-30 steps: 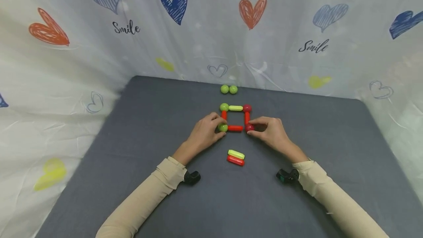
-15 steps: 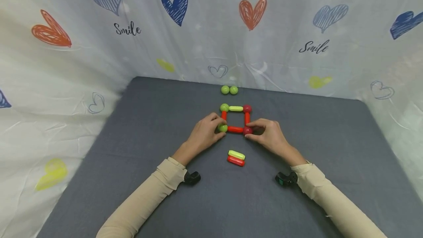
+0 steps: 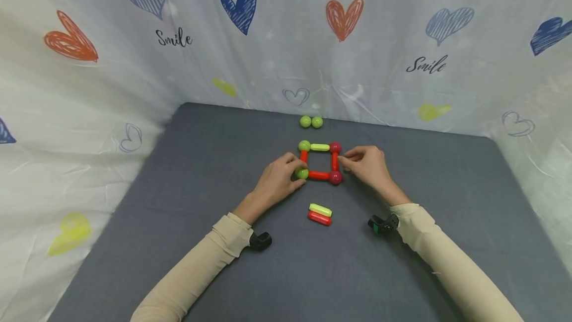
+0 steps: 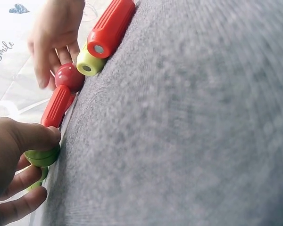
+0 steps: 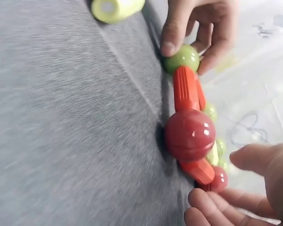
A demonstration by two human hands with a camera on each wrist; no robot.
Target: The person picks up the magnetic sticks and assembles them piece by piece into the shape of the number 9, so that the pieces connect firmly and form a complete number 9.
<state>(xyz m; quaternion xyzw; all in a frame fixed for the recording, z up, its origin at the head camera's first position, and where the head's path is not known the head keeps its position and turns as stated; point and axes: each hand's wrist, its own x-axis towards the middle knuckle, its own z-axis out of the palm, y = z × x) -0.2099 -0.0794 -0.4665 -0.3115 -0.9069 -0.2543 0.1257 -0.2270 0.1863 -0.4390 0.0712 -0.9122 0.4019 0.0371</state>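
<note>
A square of sticks and balls lies flat on the table. My left hand [image 3: 277,178] pinches the green ball [image 3: 302,174] at its near left corner between thumb and fingers. A red stick [image 3: 319,176] runs from there to the near right red ball [image 3: 335,177]. My right hand [image 3: 368,167] holds nothing, its fingertips beside the right-hand red stick [image 3: 334,161]; the right wrist view shows its thumb and fingers [image 5: 205,203] spread apart. The far side is a yellow stick [image 3: 320,147] between a green ball [image 3: 304,146] and a red ball [image 3: 335,148]. My left fingers partly cover the left red stick [image 3: 304,156].
Two loose green balls [image 3: 306,121] sit near the table's far edge. Nearer me lie a loose yellow stick [image 3: 320,209] and red stick [image 3: 319,218], side by side; the left wrist view shows a grey disc in each end. A white curtain [image 3: 286,53] hangs behind the grey table [image 3: 214,148].
My right hand moved the near right red ball left against the near red stick's end, closing that gap. It then let go and shifted away to the far right. My left hand stays put.
</note>
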